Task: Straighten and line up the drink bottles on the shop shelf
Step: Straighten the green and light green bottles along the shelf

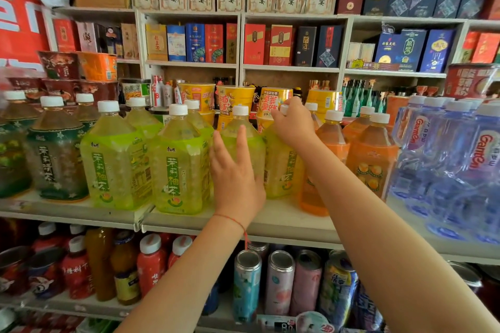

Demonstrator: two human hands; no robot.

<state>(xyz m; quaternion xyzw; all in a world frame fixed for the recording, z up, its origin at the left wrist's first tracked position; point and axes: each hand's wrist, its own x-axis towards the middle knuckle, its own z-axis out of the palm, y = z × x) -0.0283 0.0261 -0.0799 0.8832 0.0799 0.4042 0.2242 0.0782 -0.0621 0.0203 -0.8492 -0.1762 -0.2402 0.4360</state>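
Note:
Large yellow-green tea bottles [177, 170] with white caps stand in a row on the white shelf [284, 220]. My left hand [235, 176] lies flat with spread fingers against the front of one green tea bottle [243, 135]. My right hand [293, 127] grips the neck, just under the cap, of the yellow-green bottle [280, 170] to its right, which stands slightly back. Orange drink bottles [373, 159] stand right of that. Dark green-labelled tea bottles [55, 159] stand at the left.
Clear blue water bottles [454, 170] crowd the shelf's right end. Yellow instant-noodle cups [235, 100] sit behind the bottles. Cans [247, 284] and red bottles [151, 267] fill the shelf below. Boxed goods [203, 43] line the upper shelves.

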